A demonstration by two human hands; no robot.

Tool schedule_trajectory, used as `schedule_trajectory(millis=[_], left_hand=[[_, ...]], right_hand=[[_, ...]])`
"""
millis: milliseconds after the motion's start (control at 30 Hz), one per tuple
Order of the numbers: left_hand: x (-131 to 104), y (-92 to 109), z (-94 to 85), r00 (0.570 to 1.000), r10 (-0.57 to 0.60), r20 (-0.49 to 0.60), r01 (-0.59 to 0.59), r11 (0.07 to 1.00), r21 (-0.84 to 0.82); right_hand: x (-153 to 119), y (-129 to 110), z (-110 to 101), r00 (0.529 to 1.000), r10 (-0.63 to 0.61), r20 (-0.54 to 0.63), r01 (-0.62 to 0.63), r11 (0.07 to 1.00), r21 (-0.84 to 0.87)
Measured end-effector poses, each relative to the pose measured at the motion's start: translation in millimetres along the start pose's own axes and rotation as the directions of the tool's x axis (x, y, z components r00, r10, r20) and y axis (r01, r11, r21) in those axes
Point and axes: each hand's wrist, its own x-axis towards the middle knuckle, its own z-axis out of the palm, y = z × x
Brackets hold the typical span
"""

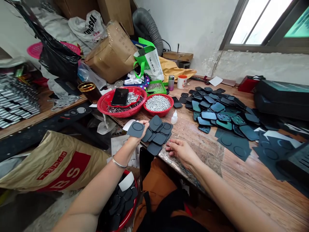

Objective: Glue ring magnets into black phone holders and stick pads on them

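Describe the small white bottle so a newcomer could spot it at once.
On the wooden table, find the round red bowl of silvery pieces. The white bottle stands at its lower right in the picture. Its pointed tip and white body distinguish it from the flat dark pads nearby.

Small workshop: red basket of small metal parts sitting beyond hands, dark plates piling up on worn wooden bench right of them, big sack and metal-part stacks crowding left side.
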Motion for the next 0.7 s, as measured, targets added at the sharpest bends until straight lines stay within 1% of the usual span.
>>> schedule_trajectory(millis=[67,133,233,333,433,533,600,700], left_hand=[[12,-7,4.2,0.999,0.021,0.03,-0.022,0.998,0.053],[17,-14,6.1,0.998,0.018,0.059,-0.024,0.994,0.102],[19,-21,8.7,0.996,0.001,0.087,-0.015,0.988,0.157],[18,-19,12.3,0.992,-0.015,0.122,-0.005,0.987,0.161],[13,-9,14.2,0.976,-0.038,0.214,0.013,0.993,0.116],[-1,8,13.9,0.945,-0.033,0.326,0.026,0.999,0.024],[-12,19,14.3,0.934,-0.018,0.357,0.037,0.998,-0.048],[-28,33,19.2,0.929,-0.004,0.37,0.061,0.988,-0.145]], right_hand=[[5,-3,5,1.0,0.002,-0.01,-0.002,1.0,0.017],[8,-7,8,1.0,0.015,-0.016,-0.015,1.0,0.016],[14,-13,12,0.998,0.057,-0.026,-0.057,0.998,-0.003],[23,-17,11,0.992,0.108,-0.058,-0.109,0.994,-0.022],[32,-18,5,0.986,0.144,-0.079,-0.147,0.989,-0.033],[35,-17,-3,0.987,0.15,-0.065,-0.153,0.988,-0.037],[32,-16,-8,0.99,0.137,-0.038,-0.138,0.99,-0.024],[19,-16,-14,0.995,0.101,0.023,-0.102,0.994,0.047]])
